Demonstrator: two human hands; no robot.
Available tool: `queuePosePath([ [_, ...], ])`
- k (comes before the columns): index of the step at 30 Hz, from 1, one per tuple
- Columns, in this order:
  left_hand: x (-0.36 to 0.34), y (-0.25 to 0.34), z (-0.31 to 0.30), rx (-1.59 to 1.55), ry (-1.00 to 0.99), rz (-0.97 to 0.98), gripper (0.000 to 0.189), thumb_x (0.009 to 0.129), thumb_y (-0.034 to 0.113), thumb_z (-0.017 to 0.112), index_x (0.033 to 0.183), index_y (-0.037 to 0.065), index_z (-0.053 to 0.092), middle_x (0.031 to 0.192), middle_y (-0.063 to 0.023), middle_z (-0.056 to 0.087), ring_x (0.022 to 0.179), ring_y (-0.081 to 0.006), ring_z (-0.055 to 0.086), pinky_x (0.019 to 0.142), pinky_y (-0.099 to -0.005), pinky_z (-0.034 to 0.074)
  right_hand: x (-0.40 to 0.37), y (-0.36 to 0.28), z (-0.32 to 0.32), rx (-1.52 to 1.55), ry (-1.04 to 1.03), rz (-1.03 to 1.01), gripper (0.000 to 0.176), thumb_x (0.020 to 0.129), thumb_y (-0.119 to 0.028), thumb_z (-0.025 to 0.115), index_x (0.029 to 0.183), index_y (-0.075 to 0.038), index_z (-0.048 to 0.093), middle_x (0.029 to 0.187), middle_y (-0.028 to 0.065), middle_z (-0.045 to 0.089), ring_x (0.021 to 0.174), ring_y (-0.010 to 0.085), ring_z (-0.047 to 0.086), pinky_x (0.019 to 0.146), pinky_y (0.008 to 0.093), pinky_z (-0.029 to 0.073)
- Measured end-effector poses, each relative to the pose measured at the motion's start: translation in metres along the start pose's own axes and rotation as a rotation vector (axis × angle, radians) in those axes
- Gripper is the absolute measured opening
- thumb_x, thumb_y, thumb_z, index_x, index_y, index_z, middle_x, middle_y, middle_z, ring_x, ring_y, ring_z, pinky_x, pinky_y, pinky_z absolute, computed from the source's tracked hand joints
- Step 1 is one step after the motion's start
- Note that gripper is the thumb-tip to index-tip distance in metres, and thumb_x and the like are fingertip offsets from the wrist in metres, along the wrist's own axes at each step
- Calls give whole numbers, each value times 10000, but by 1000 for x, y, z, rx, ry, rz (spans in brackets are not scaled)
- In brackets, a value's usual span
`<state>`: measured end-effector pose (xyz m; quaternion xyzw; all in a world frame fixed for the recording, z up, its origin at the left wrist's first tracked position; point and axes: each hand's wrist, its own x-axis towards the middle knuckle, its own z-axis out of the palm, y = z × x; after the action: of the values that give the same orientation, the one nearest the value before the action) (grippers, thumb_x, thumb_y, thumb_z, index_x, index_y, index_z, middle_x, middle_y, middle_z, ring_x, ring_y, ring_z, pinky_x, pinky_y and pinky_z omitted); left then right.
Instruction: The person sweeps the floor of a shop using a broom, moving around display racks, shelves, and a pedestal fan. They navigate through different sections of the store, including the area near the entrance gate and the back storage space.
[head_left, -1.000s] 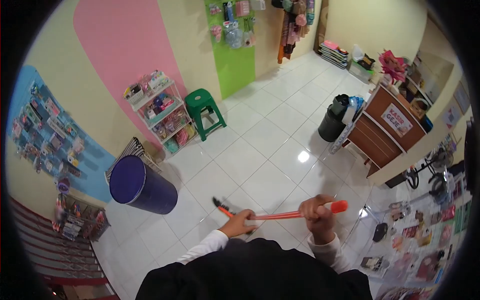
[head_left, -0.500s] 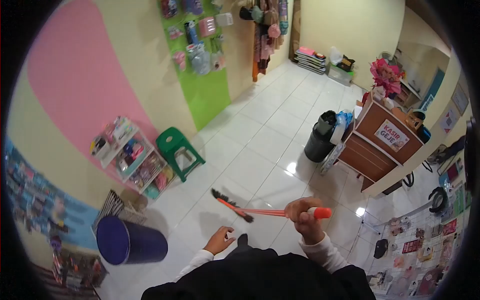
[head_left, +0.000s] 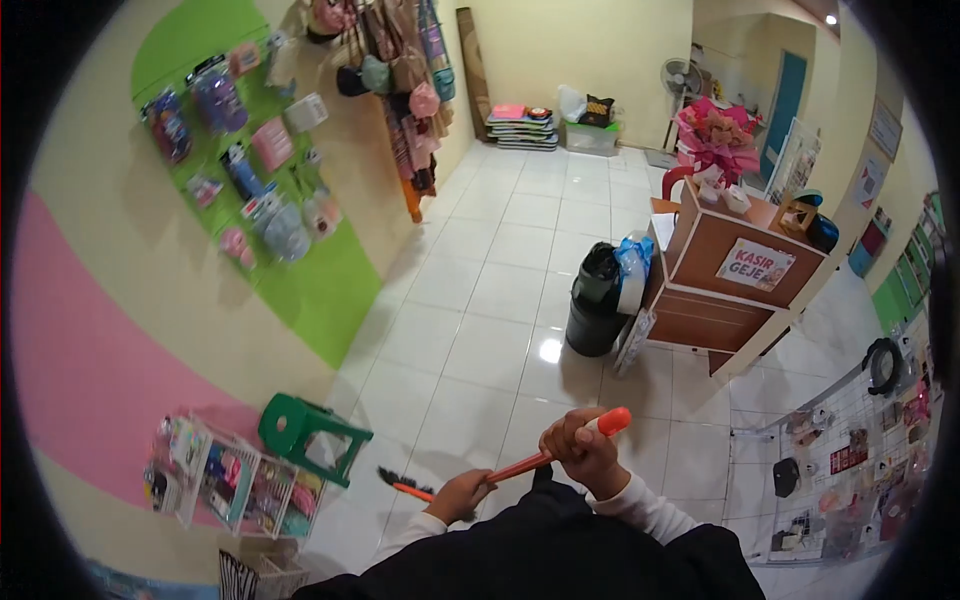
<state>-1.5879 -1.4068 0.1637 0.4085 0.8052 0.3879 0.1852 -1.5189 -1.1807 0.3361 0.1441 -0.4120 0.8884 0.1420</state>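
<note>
An orange-red broom handle [head_left: 518, 467] runs slantwise across the lower middle, in front of the dark clothing. Its upper end is wrapped by my right hand [head_left: 582, 452], with the orange tip sticking out past the fist. Lower down the same handle, my left hand [head_left: 462, 495] is closed round it. The broom head [head_left: 405, 484], orange with dark bristles, rests near the white tiled floor [head_left: 490, 345] to the left of my left hand; part of it is hidden behind that hand.
A green stool [head_left: 305, 437] and a small shelf rack [head_left: 240, 485] stand at the lower left. Black bins [head_left: 594, 322] are beside the brown counter [head_left: 715, 270] on the right. A wire display grid [head_left: 850, 470] is at the lower right.
My left hand, apart from the broom before, has closed on its handle. The broom head has come nearer my body. The view has turned, showing more of the far wall.
</note>
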Motion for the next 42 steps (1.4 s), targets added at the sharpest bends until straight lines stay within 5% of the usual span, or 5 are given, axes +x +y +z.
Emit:
queuePosePath([
  [7,135,-33,-25,-84,-58,-57,271,881,249,564,1021,17,561,910,-189,596,841,-366,580,717,-403,461,131,-12,-98,28,-55,148,406,854,-294,559,563,-101,352,457,-1,343,431,108,312,546,286,348],
  [17,298,-83,-66,-72,-182,-57,242,880,157,557,1087,31,548,936,-143,606,885,-280,597,767,-365,462,283,-15,-204,-27,-167,219,400,866,-311,564,586,-75,403,489,21,406,457,118,362,537,279,359],
  [26,490,-129,-158,-150,-300,-132,216,862,106,504,1056,19,546,921,-163,594,885,-309,588,794,-383,455,456,-1,-300,-167,-153,233,377,872,-287,574,622,-28,461,557,52,466,544,136,447,549,274,380],
  [37,734,-180,-219,-50,-426,37,255,908,206,500,1069,13,537,973,-171,597,926,-336,572,814,-390,448,621,-36,-425,-319,0,108,407,889,-352,566,668,-16,505,582,65,497,552,152,492,561,291,419],
  [42,851,-201,-216,44,-304,105,255,890,213,528,1044,10,549,953,-191,588,909,-352,565,794,-403,446,702,-55,-515,-326,-32,66,405,887,-347,568,650,-27,493,584,68,497,565,161,509,582,295,440],
])
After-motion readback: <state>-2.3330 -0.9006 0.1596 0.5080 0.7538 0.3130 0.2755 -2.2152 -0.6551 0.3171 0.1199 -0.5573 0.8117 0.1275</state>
